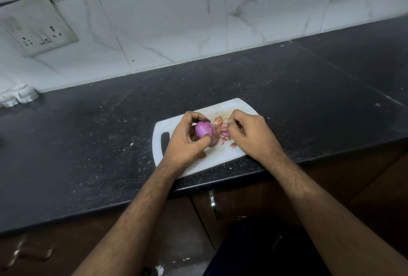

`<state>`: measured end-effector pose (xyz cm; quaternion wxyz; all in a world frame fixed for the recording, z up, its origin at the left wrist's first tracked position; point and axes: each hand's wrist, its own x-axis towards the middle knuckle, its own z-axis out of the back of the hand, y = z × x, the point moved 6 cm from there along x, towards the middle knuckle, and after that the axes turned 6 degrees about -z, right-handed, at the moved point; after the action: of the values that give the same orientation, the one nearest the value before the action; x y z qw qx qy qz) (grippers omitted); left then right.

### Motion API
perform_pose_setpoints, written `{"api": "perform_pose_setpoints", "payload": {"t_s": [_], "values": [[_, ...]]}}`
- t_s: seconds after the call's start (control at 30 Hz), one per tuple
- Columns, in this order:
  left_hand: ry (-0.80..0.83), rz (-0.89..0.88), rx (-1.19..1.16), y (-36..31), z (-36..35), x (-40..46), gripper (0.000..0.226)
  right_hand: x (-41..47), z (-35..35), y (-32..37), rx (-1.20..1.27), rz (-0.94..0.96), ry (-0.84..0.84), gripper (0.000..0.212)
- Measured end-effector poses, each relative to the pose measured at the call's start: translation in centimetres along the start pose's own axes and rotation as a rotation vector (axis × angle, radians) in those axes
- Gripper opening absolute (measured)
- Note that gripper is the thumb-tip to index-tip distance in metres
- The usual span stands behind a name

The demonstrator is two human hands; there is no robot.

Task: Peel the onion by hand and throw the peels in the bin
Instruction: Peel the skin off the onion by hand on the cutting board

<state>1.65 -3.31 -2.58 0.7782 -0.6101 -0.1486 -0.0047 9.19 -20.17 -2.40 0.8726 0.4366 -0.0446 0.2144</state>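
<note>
- Head view showed the left hand [186, 141] curled around a purple onion [205, 132], thumb and fingers pressing it, over a white board [223, 154].
- Right hand [249, 134] had its fingers pinched on loose peels [220, 126] just beside the onion.
- Board lay at the dark worktop's [88, 143] near edge.

Cutting board [223, 154] on countertop [88, 143], at its front edge. Onion [204, 131] over board; peels [221, 126] just right of it. Socket plate [37, 26] on wall, far left.
</note>
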Motion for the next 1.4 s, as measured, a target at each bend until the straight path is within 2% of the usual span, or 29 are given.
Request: {"api": "perform_pose_setpoints", "payload": {"t_s": [0.07, 0.17, 0.3, 0.43, 0.77, 1.0, 1.1, 1.23, 1.4], "values": [[-0.004, 0.003, -0.007, 0.1, 0.0, 0.1, 0.037, -0.1, -0.2, 0.5, -0.014, 0.072, 0.025, 0.026], [-0.008, -0.011, -0.02, 0.4, 0.1, 0.2, 0.034, -0.2, -0.8, 0.9, -0.016, 0.187, 0.102, 0.017], [-0.016, -0.005, -0.027, 0.7, 0.2, 0.4, 0.028, -0.8, -0.8, 1.4, -0.044, 0.274, 0.109, 0.032], [-0.001, -0.019, 0.037, 0.9, 0.1, 0.5, 0.016, -0.9, -1.1, 1.5, -0.059, 0.28, 0.139, 0.035], [0.034, -0.006, 0.074, 0.9, -0.1, 0.5, 0.02, -0.8, -1.0, 1.2, -0.066, 0.259, 0.118, 0.022], [0.065, 0.003, 0.062, 0.8, -0.3, 0.6, 0.025, -1.1, -1.2, 1.8, -0.102, 0.309, 0.153, 0.036], [0.074, 0.033, 0.05, 0.9, -0.3, 0.5, 0.027, -1.0, -1.2, 1.8, -0.107, 0.318, 0.163, 0.029], [0.077, 0.049, 0.024, 0.8, -0.4, 0.5, 0.031, -1.1, -1.3, 1.8, -0.148, 0.349, 0.18, 0.01], [0.084, 0.049, 0.013, 0.8, -0.3, 0.5, 0.036, -1.1, -1.3, 1.8, -0.144, 0.336, 0.175, 0.004]]}}
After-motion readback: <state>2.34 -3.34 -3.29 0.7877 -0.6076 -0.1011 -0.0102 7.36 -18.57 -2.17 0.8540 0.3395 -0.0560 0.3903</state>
